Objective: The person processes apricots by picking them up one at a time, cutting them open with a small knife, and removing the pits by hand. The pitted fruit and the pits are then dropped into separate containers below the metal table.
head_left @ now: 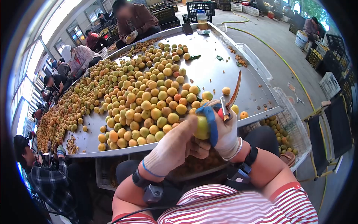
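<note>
My left hand (175, 145), in a white glove with a blue cuff edge, is closed round a green-yellow apricot (201, 128); its thumb is blurred. My right hand (226, 134), gloved in white with blue covering on the fingers, meets the same apricot from the right. A tool with a red part (220, 113), a metal end (224, 104) and a long curved brownish piece (235, 89) sticks up from the right fist. Its working end is hidden behind the fingers. Loose apricots (160, 108) lie heaped on the metal table (209, 48) just beyond both hands.
Crates of apricots (278, 138) stand under the table's right side. A jar (201, 20) is at the far corner. Other people sit along the left and far sides, one in a plaid shirt (52, 183). A folding chair (328, 138) stands right; a yellow hose (278, 46) crosses the floor.
</note>
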Motion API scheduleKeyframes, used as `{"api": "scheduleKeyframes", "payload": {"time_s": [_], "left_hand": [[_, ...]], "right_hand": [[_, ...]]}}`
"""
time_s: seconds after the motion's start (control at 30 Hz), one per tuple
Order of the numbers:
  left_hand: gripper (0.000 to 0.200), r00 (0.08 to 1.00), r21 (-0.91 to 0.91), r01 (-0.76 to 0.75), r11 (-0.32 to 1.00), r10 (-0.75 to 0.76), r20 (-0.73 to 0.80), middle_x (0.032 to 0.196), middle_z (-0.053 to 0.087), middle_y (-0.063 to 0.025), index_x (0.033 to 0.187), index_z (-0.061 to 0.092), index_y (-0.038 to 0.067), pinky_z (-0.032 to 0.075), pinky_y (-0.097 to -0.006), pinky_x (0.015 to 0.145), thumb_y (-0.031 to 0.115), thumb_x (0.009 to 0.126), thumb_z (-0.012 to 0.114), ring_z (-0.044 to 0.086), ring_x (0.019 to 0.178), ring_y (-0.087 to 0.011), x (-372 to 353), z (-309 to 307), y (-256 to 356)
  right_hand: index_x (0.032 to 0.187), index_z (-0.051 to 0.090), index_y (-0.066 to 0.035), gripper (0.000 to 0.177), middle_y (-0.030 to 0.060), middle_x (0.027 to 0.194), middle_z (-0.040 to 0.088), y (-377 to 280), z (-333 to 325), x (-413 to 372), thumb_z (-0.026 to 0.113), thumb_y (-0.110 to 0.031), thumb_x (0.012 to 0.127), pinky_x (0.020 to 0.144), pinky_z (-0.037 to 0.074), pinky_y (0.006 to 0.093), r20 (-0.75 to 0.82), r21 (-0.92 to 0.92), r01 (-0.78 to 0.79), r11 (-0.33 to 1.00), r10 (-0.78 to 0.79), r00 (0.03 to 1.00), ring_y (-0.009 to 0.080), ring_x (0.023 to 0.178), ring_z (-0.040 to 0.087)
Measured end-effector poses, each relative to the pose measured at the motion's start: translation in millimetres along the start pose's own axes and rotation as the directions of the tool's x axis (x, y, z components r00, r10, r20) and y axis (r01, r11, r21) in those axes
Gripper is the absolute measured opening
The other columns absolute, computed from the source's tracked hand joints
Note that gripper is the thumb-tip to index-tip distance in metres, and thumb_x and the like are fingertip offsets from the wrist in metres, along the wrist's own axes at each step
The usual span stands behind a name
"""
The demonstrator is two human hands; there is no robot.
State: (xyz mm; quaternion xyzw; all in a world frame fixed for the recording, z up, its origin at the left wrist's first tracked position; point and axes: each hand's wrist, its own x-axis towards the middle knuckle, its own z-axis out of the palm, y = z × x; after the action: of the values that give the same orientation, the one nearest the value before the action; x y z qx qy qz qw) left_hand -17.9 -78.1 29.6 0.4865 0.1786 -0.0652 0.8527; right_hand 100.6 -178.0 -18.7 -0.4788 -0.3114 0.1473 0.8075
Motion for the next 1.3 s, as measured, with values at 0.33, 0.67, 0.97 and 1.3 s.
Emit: {"api": "scheduleKeyframes", "payload": {"time_s": [0.33,0.67,0.97,1.3], "left_hand": [[0.048,0.917,0.247,-0.321,0.914,0.366,-0.162,0.113,0.061,-0.0084,0.129,0.048,-0.002,0.052,-0.0279,0.091,0.016,0.092,0.073,0.063,0.102,-0.0135,-21,-12,11],[0.066,0.546,0.813,-0.529,0.244,0.831,0.105,0.116,0.064,-0.0135,0.128,0.056,0.000,0.057,-0.0322,0.086,0.013,0.072,0.090,0.067,0.101,-0.0220,-18,-37,8],[0.074,0.523,0.935,-0.354,0.022,0.833,0.179,0.115,0.066,-0.0164,0.126,0.059,0.000,0.052,-0.0367,0.093,0.014,0.063,0.094,0.066,0.106,-0.0288,-13,-42,13],[0.074,0.527,0.936,-0.349,-0.037,0.818,0.229,0.115,0.068,-0.0141,0.127,0.063,0.008,0.055,-0.0390,0.089,0.028,0.063,0.094,0.066,0.105,-0.0317,11,-61,12]], "right_hand": [[0.103,0.068,-0.005,0.020,0.0014,0.082,0.070,-8,7,16,0.066,-0.024,0.099,0.046,0.043,0.0186,-0.033,0.144,-0.259,0.955,0.266,0.963,0.0035,0.059,0.058],[0.116,0.063,-0.009,0.036,-0.0031,0.068,0.059,-8,12,9,0.071,-0.037,0.094,0.045,0.039,0.0198,0.302,0.062,-0.458,0.887,0.421,0.856,0.0046,0.052,0.053],[0.123,0.059,-0.008,0.052,-0.0014,0.076,0.062,-10,15,12,0.065,-0.051,0.094,0.042,0.039,0.0203,0.338,-0.059,-0.575,0.816,0.558,0.758,0.0055,0.052,0.053],[0.120,0.060,-0.008,0.049,-0.0001,0.070,0.061,1,8,24,0.063,-0.050,0.096,0.040,0.038,0.0206,0.333,-0.058,-0.625,0.778,0.606,0.723,0.0072,0.047,0.053]]}}
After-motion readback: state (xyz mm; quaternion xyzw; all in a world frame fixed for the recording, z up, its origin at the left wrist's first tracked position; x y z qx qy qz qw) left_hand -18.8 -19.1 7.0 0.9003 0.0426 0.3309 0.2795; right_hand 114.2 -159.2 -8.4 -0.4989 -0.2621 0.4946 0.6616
